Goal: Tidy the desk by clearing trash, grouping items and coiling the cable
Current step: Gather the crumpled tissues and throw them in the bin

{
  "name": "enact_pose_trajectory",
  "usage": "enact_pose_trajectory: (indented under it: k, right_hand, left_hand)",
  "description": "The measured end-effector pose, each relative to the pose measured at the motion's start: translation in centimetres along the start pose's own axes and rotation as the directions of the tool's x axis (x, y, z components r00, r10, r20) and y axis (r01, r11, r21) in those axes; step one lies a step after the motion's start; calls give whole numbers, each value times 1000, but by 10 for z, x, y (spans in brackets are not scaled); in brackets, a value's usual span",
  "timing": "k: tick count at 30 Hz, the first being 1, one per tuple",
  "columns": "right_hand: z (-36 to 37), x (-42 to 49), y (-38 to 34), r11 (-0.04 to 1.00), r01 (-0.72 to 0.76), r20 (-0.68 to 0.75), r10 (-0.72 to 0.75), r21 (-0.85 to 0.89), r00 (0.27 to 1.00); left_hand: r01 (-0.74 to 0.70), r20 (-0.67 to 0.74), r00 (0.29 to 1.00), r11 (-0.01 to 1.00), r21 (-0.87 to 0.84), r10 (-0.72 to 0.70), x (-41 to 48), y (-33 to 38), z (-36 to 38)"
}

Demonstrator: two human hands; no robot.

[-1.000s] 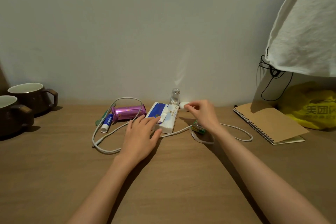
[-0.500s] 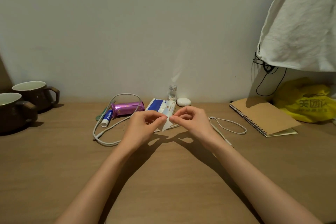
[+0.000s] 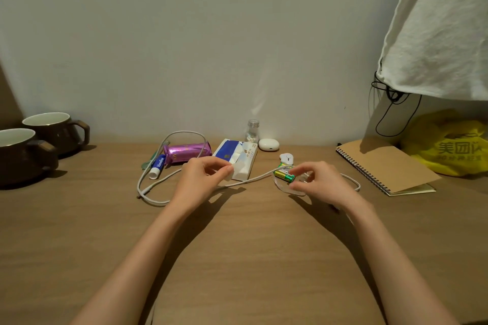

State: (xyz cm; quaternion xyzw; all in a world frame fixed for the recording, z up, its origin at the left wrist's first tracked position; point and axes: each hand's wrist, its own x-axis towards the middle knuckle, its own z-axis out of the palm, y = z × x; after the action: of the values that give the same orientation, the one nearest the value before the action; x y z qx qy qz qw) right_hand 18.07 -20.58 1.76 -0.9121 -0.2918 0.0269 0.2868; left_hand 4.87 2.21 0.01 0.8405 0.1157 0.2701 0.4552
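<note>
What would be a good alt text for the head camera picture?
Over a wooden desk, the left hand pinches a small white scrap and the right hand reaches a green battery on clear plastic; a white cable lies uncoiled.

Wood desk [image 3: 237, 258] w/ mugs [image 3: 39, 140], cable [image 3: 158, 185], notebook [image 3: 383, 163].

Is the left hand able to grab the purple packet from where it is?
Probably yes. The purple packet lies just beyond and left of the left hand, with bare desk between them. But the hand is pinching a bit of white paper, and the white cable crosses the packet.
</note>
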Motion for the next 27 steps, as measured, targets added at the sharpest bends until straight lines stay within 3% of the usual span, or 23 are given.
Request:
enact_pose_trajectory:
  k: [3,10,14,18,22,27]
  right_hand:
    - [5,2,6,986,-21,74,34,-163,997]
    - [17,1,6,985,-18,-50,10,-169,999]
    - [15,-7,3,999,11,-160,-18,-40,987]
    - [4,-17,-4,971,99,-224,-49,218,973]
    - [-9,-42,-36,815,177,-194,-82,552,978]
    - [-5,-89,-87,706,265,-151,-221,657,964]
  left_hand:
    - [2,-27,1000,1000,7,-2,1,-2,-1]
    - [8,-37,999,999,42,-6,-4,1,2]
    - [5,-65,998,1000,18,-4,-12,7,-4]
    - [5,-109,994,999,-43,-9,-27,11,-19]
    - [3,-156,988,994,-107,-20,-52,24,-42]
    - [-29,-183,983,992,-119,7,-106,49,-75]
